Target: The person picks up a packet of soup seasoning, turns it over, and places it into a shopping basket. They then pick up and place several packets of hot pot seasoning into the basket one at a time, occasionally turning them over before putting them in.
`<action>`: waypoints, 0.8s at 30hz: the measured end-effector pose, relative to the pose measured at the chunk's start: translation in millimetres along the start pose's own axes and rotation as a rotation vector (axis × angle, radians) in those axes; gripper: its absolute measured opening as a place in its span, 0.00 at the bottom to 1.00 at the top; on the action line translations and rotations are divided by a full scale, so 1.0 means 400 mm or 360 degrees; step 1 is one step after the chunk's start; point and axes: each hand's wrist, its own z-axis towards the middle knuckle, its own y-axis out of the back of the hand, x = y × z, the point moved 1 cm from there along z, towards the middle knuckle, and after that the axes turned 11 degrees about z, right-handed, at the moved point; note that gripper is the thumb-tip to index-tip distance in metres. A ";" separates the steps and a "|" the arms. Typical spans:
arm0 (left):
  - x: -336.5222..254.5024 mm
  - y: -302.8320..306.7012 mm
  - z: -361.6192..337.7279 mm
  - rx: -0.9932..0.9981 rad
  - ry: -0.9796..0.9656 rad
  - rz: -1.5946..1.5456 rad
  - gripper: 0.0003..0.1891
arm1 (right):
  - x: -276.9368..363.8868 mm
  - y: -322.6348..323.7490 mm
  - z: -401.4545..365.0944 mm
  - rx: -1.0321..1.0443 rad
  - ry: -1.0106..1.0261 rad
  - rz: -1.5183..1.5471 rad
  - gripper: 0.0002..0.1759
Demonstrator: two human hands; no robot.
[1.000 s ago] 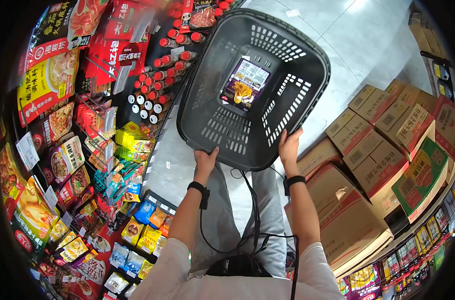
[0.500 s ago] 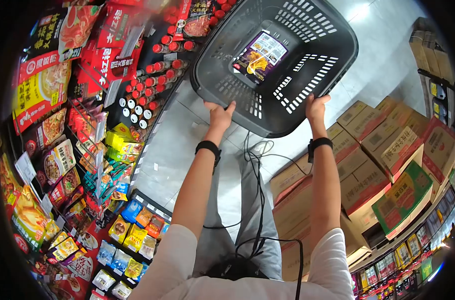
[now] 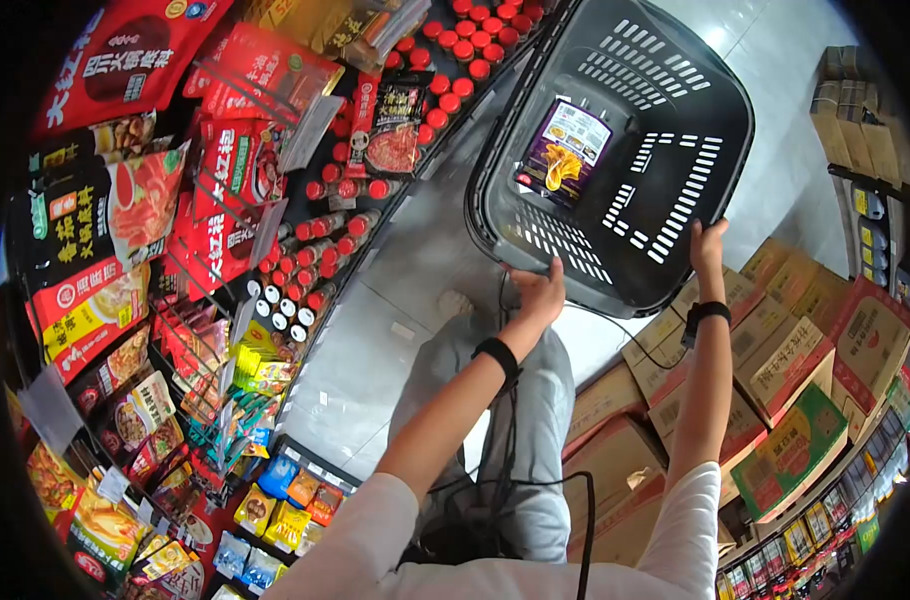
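Note:
A dark grey plastic shopping basket with slotted walls is held out in front of me, tilted so that its inside faces my view. My left hand grips its near rim at the left corner. At the near right corner, my right hand is closed around the rim, part of its fingers hidden behind the basket wall. Inside lies one purple-and-black food packet with golden food pictured on it. Neither hand touches the packet.
Shelves on my left carry red seasoning pouches, red-capped bottles and small colourful packets. Stacked cardboard boxes stand close on my right. Black cables hang before my legs. Grey tiled floor runs along the shelf.
The basket, with both hands on it, has shifted right and slightly down in view. The left shelves fill more of the picture, and my legs have changed position.

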 end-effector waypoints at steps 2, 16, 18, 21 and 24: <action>0.017 -0.025 0.040 -0.0075 -0.0335 0.0129 0.50 | -0.043 0.007 0.061 -0.0062 0.0225 0.0034 0.24; -0.200 0.367 0.279 -0.0069 -0.1432 0.0308 0.48 | -0.055 -0.034 0.056 -0.0453 0.0406 0.0548 0.22; -0.174 0.387 0.333 -0.0122 -0.1619 0.0323 0.47 | -0.055 -0.056 0.030 -0.0372 0.0438 0.0739 0.21; -0.162 0.413 0.358 -0.0201 -0.1733 0.0170 0.42 | -0.024 -0.063 -0.009 -0.0344 0.0377 0.0536 0.20; -0.145 0.406 0.278 -0.0352 -0.1565 0.0230 0.38 | -0.049 -0.059 -0.004 -0.0356 0.0451 0.0379 0.20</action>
